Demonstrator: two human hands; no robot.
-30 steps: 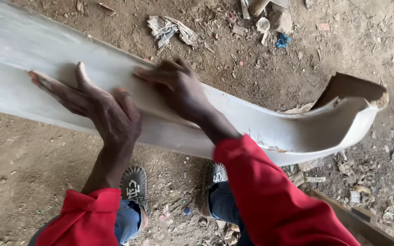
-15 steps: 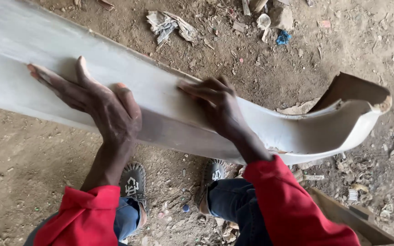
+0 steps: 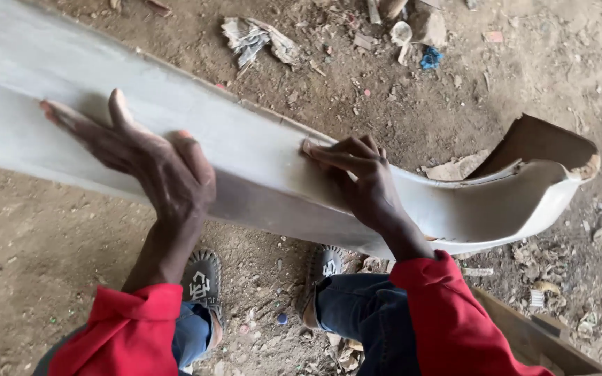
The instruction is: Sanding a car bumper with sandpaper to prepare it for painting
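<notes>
A long pale grey curved panel (image 3: 259, 153), shaped like a car bumper, runs from upper left to right, above the dirt ground. Its right end (image 3: 545, 174) curls up and shows a brown inner side. My left hand (image 3: 148, 160) lies flat on the panel's left part, fingers spread and holding nothing. My right hand (image 3: 357, 174) presses on the panel's middle. A small tan piece like sandpaper (image 3: 309, 147) peeks out under its fingertips. Both arms wear red sleeves.
My two shoes (image 3: 203, 278) stand on the dirt below the panel, with blue jeans above them. Crumpled paper (image 3: 256, 38), a blue scrap (image 3: 430, 57) and other litter lie at the top. A wooden board (image 3: 531, 334) sits at the lower right.
My right hand has slid to the right along the panel, towards its curled end. My left hand has stayed flat in about the same place.
</notes>
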